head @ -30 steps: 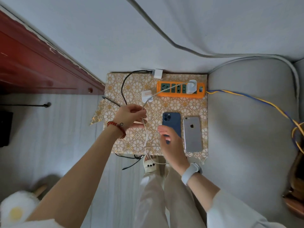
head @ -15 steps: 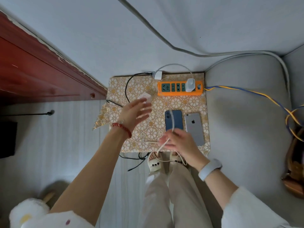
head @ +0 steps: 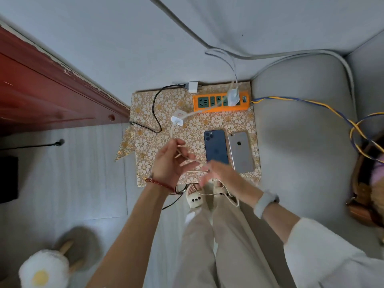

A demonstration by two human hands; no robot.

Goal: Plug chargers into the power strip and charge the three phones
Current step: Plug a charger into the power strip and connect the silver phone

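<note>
An orange power strip point(head: 209, 108) lies at the far edge of a gold floral mat point(head: 239, 121), with one white charger point(head: 233, 97) plugged into it. A blue phone point(head: 216, 146) and a silver phone point(head: 241, 151) lie face down side by side on the mat. A second white charger point(head: 177, 119) lies loose on the mat, and its white cable point(head: 172, 130) runs to my left hand point(head: 169, 163), which grips it. My right hand point(head: 220, 173), blurred, pinches white cable near the blue phone's near end. A third white charger point(head: 193, 86) with a black cable sits behind the mat.
A grey sofa cushion point(head: 301, 142) borders the mat on the right, crossed by a blue-and-yellow cord point(head: 311, 103). A red wooden panel point(head: 52, 90) stands at left. A black cable point(head: 154, 113) loops over the mat. My legs and slippers are below the mat.
My left hand has dropped back from the loose charger and closed on the white cable. My right hand has pulled cable toward the mat's near edge. The view shifted slightly.
</note>
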